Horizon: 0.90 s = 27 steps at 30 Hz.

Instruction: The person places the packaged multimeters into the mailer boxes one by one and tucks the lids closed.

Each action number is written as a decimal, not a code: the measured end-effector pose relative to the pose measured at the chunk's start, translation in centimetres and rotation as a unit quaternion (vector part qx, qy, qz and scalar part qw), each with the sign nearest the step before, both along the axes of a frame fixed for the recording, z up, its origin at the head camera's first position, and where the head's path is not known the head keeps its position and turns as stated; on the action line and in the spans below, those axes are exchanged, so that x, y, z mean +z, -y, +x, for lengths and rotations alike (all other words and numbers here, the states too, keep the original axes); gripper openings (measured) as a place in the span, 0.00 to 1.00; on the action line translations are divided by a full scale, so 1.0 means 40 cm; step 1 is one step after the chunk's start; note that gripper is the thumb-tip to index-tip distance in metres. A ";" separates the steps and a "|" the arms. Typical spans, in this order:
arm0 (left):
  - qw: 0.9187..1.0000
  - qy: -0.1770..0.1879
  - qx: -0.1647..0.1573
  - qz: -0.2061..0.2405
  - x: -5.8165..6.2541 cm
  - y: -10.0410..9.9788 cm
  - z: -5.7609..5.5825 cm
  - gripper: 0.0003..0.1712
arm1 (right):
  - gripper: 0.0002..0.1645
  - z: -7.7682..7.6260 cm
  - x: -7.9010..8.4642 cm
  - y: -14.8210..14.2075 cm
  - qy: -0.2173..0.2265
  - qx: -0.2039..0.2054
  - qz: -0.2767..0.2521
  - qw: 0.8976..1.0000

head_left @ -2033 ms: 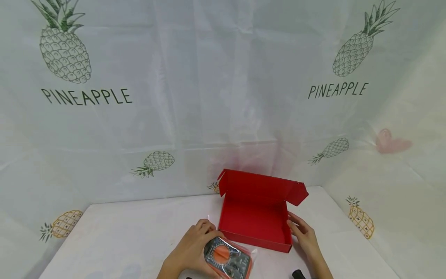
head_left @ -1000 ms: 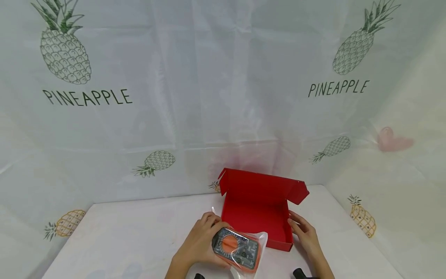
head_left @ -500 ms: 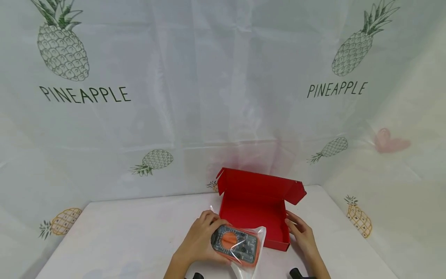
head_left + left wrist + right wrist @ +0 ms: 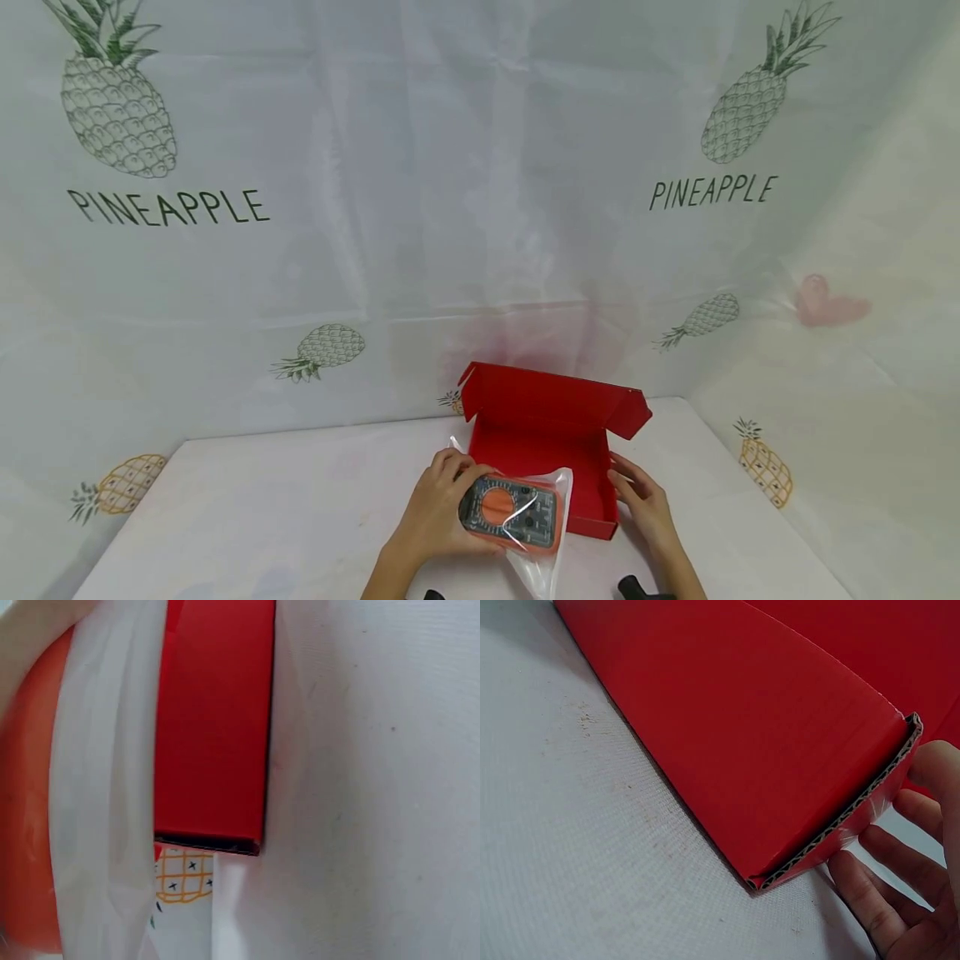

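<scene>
My left hand grips a multimeter with an orange case and orange dial, wrapped in a clear plastic bag. It is raised, overlapping the front left of an open red cardboard box in the head view. Close up in the left wrist view, the multimeter's orange side and the bag stand beside the box's red wall. My right hand rests its fingertips against the box's right side. The right wrist view shows those fingers by the box's front corner.
The box lid stands raised at the back, near a white curtain printed with pineapples. A white cloth covers the table. Black wrist pieces show at the bottom edge.
My left hand has lifted the bagged multimeter rightward and away from me, to the box's front edge, turning it more level. My right hand stays at the box's side. The view has shifted slightly.
</scene>
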<state>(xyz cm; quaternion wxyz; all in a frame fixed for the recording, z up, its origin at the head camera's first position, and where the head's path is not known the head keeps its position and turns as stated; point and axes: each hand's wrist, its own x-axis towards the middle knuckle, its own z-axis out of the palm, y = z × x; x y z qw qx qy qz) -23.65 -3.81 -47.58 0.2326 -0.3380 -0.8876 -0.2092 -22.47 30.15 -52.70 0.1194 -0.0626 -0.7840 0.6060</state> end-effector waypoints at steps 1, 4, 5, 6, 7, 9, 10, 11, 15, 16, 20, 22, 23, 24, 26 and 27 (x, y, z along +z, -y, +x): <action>1.000 0.002 0.001 0.001 -0.001 -0.002 -0.001 0.47 | 0.31 0.000 -0.001 -0.001 0.001 0.000 0.001 1.000; 1.000 0.007 0.002 0.010 -0.004 -0.010 -0.005 0.47 | 0.31 -0.002 0.000 0.000 -0.001 0.000 -0.001 1.000; 1.000 0.006 0.001 0.015 -0.006 -0.012 -0.007 0.48 | 0.31 -0.002 0.000 0.000 -0.003 0.000 -0.003 1.000; 1.000 0.005 -0.001 0.019 -0.008 -0.015 -0.008 0.48 | 0.31 -0.002 0.000 0.001 -0.006 0.000 -0.005 1.000; 1.000 0.003 -0.002 0.022 -0.010 -0.018 -0.010 0.48 | 0.30 -0.002 0.000 0.001 -0.008 0.001 -0.005 1.000; 1.000 -0.001 -0.005 0.027 -0.014 -0.023 -0.013 0.48 | 0.30 -0.002 0.000 0.002 -0.012 0.001 -0.006 1.000; 1.000 -0.002 -0.007 0.029 -0.017 -0.026 -0.014 0.48 | 0.30 -0.002 -0.001 0.002 -0.014 0.001 -0.006 1.000; 1.000 -0.004 -0.009 0.030 -0.019 -0.029 -0.015 0.48 | 0.30 -0.002 -0.002 0.002 -0.016 0.002 -0.006 1.000; 0.999 -0.005 -0.017 0.036 -0.024 -0.040 -0.020 0.48 | 0.30 0.000 -0.009 0.001 -0.025 0.004 -0.005 1.000; 0.999 -0.004 -0.018 0.038 -0.024 -0.043 -0.021 0.48 | 0.30 0.001 -0.010 0.000 -0.029 0.004 -0.005 1.000; 0.999 -0.006 -0.020 0.042 -0.022 -0.053 -0.024 0.48 | 0.29 -0.001 -0.011 -0.001 -0.026 0.001 -0.008 1.000; 0.999 -0.010 -0.023 0.040 -0.020 -0.057 -0.025 0.48 | 0.28 -0.002 -0.009 0.000 -0.018 -0.003 -0.009 1.000; 0.999 -0.011 -0.025 0.039 -0.019 -0.059 -0.025 0.48 | 0.29 -0.002 -0.008 0.001 -0.013 -0.004 -0.010 1.000; 0.999 -0.013 -0.026 0.037 -0.018 -0.060 -0.025 0.49 | 0.28 -0.003 -0.006 0.001 -0.009 -0.006 -0.011 1.000; 0.999 -0.016 -0.028 0.036 -0.017 -0.064 -0.027 0.49 | 0.28 -0.003 -0.005 0.002 -0.008 -0.006 -0.011 1.000; 0.999 -0.018 -0.028 0.034 -0.018 -0.065 -0.029 0.49 | 0.28 -0.003 -0.005 0.002 -0.010 -0.006 -0.011 1.000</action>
